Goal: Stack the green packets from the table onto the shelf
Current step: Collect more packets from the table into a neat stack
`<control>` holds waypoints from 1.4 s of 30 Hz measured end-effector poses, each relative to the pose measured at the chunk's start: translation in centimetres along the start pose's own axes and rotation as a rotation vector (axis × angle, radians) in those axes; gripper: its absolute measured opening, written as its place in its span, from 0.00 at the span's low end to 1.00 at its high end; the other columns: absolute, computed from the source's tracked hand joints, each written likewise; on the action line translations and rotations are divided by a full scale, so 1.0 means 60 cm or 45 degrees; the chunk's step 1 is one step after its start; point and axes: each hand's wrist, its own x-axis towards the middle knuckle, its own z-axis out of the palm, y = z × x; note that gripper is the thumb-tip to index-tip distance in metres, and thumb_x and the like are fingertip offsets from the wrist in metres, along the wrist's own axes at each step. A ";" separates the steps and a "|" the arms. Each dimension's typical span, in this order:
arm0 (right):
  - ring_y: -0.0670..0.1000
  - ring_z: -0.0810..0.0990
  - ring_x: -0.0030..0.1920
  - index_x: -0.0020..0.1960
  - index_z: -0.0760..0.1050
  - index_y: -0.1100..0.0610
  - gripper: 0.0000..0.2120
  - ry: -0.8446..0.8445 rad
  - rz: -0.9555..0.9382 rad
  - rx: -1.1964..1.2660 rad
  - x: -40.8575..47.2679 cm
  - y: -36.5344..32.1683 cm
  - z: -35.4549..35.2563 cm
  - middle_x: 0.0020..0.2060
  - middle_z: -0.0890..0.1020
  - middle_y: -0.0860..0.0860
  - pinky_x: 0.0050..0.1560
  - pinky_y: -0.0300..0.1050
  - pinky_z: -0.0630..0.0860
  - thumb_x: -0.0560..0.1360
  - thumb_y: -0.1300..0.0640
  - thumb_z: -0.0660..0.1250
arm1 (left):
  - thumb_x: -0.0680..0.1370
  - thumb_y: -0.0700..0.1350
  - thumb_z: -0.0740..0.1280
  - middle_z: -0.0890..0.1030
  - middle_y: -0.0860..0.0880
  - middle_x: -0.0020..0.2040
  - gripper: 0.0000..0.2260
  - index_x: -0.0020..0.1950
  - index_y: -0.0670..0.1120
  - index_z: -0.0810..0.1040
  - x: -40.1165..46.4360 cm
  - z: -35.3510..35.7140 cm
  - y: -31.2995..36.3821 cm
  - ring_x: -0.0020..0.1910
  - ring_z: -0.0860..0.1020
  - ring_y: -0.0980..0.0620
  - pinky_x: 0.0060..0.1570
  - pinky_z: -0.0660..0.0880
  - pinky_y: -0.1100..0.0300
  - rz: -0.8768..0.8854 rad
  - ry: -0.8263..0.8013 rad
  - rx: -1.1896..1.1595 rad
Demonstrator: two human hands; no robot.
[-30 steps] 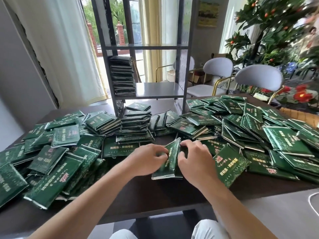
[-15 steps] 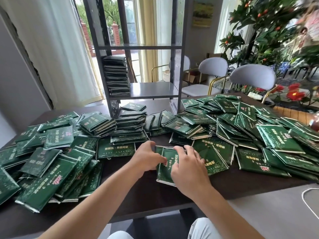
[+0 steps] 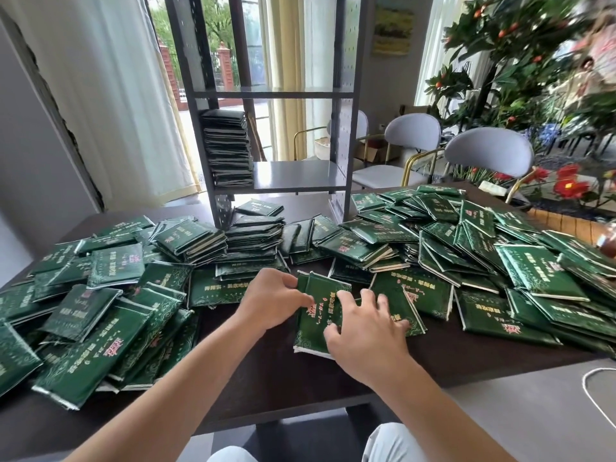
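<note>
We have both hands low in the centre of the frame on one small bundle of packets [image 3: 320, 315] lying flat on the dark table [image 3: 266, 378]. The left hand [image 3: 271, 303] holds the bundle's left edge, fingers curled over the top left corner, thumb on the printed face. The right hand [image 3: 363, 331] lies on the bundle's right side, fingers mostly straight and fanned a little, pressing down; its thumb looks tucked at the near edge, though we cannot tell if it hooks under.

The bundle's long axis runs from the near edge of the table up the frame, tipped slightly right. It points roughly at the shelf [image 3: 296, 175], which stands at the far side of the table, top centre of the frame. So the carry goes straight up the frame, away from the body. Both hands are already on the bundle; the left one is nearer the side of the shelf that holds the stack [image 3: 228, 148].

That stack is tall and sits against the left post on the middle board. It reaches close to the board above, so little room seems left on top. To its right the board is bare, so we judge a second pile would start there.

Loose packets [image 3: 500, 261] cover the table on both sides, left and right of the frame, with a few neat piles just below the shelf. Most of the job looks undone.
</note>
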 end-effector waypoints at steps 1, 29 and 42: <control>0.61 0.52 0.79 0.78 0.56 0.48 0.28 -0.011 -0.028 0.013 0.000 0.000 0.002 0.75 0.59 0.55 0.71 0.73 0.58 0.80 0.46 0.57 | 0.58 0.55 0.78 0.87 0.51 0.40 0.19 0.45 0.47 0.88 0.000 -0.001 -0.001 0.41 0.83 0.52 0.56 0.80 0.48 0.010 -0.001 -0.004; 0.45 0.76 0.45 0.75 0.65 0.43 0.41 -0.123 -0.351 0.441 0.027 -0.011 -0.013 0.64 0.78 0.46 0.51 0.38 0.71 0.67 0.70 0.59 | 0.74 0.47 0.74 0.86 0.51 0.50 0.16 0.61 0.49 0.81 0.007 -0.056 -0.044 0.46 0.85 0.50 0.38 0.79 0.57 -0.078 0.168 -0.079; 0.46 0.76 0.60 0.57 0.78 0.46 0.18 0.147 -0.162 0.994 0.050 0.001 0.009 0.56 0.79 0.45 0.57 0.41 0.72 0.73 0.64 0.67 | 0.68 0.51 0.71 0.87 0.52 0.39 0.09 0.46 0.52 0.82 0.000 0.000 -0.014 0.42 0.85 0.49 0.51 0.82 0.48 -0.053 0.036 -0.028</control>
